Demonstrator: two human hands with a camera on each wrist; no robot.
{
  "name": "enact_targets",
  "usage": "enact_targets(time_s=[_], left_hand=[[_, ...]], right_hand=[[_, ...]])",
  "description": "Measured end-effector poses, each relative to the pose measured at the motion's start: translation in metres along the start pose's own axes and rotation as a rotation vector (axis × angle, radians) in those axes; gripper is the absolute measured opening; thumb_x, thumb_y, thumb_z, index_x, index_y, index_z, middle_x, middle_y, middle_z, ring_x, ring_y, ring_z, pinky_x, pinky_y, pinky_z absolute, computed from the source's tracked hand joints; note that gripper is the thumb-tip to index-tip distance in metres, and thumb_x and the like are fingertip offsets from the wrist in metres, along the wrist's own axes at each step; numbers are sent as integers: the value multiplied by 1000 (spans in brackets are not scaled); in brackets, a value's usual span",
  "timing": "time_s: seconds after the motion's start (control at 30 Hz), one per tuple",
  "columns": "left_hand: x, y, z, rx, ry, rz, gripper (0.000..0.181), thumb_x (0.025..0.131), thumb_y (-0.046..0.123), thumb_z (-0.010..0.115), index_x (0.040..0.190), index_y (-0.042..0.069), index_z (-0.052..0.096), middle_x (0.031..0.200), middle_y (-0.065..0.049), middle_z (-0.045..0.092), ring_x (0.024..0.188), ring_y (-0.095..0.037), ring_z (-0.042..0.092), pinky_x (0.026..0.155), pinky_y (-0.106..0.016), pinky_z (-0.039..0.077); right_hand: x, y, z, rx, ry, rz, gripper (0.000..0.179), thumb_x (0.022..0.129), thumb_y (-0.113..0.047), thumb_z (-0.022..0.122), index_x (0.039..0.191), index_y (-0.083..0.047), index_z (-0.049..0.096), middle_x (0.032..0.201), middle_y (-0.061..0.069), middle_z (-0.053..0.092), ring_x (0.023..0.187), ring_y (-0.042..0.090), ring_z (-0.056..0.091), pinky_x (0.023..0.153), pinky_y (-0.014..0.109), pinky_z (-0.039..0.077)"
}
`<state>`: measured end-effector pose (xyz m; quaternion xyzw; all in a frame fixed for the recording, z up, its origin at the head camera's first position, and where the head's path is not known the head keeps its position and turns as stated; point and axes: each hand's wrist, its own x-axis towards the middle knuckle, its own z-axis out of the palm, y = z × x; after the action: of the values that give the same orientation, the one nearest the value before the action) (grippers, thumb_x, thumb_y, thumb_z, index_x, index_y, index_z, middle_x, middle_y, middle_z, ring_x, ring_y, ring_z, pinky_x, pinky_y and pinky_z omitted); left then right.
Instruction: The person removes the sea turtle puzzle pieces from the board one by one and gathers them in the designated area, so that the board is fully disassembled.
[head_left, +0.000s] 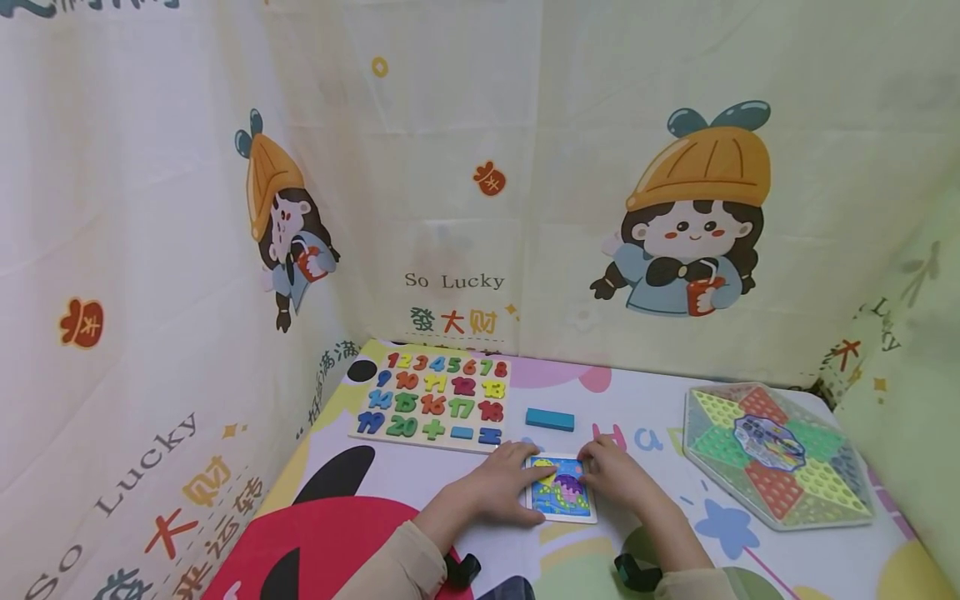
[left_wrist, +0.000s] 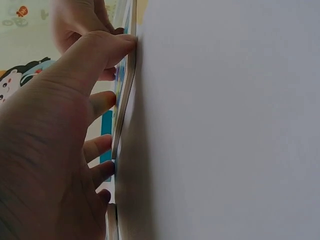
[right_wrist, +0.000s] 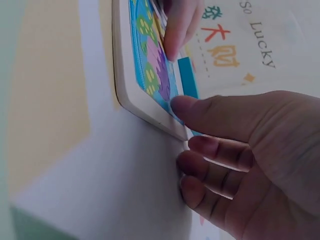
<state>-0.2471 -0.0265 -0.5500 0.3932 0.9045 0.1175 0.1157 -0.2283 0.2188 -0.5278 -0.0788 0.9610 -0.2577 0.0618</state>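
Observation:
A small framed picture puzzle [head_left: 564, 508] with a blue, purple and green picture lies on the table below both hands. My left hand [head_left: 497, 487] is spread along its left side. The index finger touches the picture, and the thumb [left_wrist: 107, 47] rests at the near corner. At the upper right side is my right hand [head_left: 618, 471], its thumb [right_wrist: 200, 114] on the puzzle's edge and the other fingers bent beside it. The puzzle's border shows in the right wrist view. Just behind it lies a blue rectangular block [head_left: 550, 419].
A number board [head_left: 442, 443] with colourful numerals sits at the back left. To the right lies a hexagonal Chinese checkers board [head_left: 780, 457] under a clear cover. Printed curtains [head_left: 450, 108] rise close behind and beside the patterned table [head_left: 615, 387].

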Motion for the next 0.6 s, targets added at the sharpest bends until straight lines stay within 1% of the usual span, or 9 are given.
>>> enact_targets(time_s=[0.1, 0.23, 0.33, 0.47, 0.6], left_hand=[[-1, 1, -1, -2, -1, -3, 76, 83, 73, 57, 149, 52, 27, 161, 4, 27, 149, -23, 24, 120, -52, 27], [-2, 2, -2, -7, -1, -6, 76, 84, 72, 58, 149, 52, 27, 161, 4, 27, 148, -24, 24, 121, -51, 27], [-2, 2, -2, -13, 0, -8, 76, 84, 71, 59, 149, 52, 27, 161, 4, 28, 148, -24, 24, 121, -51, 27], [-2, 2, -2, -27, 2, -8, 76, 83, 70, 60, 149, 52, 28, 161, 4, 28, 149, -23, 24, 121, -51, 26], [-1, 2, -2, -35, 0, -4, 75, 84, 70, 60, 149, 51, 29, 160, 4, 28, 149, -22, 23, 122, -51, 23]], right_hand=[[-1, 1, -1, 15, -2, -8, 28, 80, -18, 82, 102, -10, 67, 103, 4, 58, 90, 18, 54, 91, 45, 55], [2, 3, 2, 50, -21, -6, 31, 78, -20, 83, 102, -12, 64, 103, 2, 56, 93, 17, 53, 95, 45, 53], [4, 5, 3, 76, -41, -11, 32, 79, -20, 83, 102, -12, 61, 104, 3, 54, 96, 18, 52, 99, 46, 52], [7, 8, 3, 88, -58, -25, 32, 81, -19, 81, 102, -11, 59, 106, 4, 53, 97, 19, 51, 98, 46, 51], [7, 9, 3, 93, -65, -30, 32, 81, -19, 81, 102, -11, 57, 106, 4, 53, 97, 19, 50, 97, 46, 51]])
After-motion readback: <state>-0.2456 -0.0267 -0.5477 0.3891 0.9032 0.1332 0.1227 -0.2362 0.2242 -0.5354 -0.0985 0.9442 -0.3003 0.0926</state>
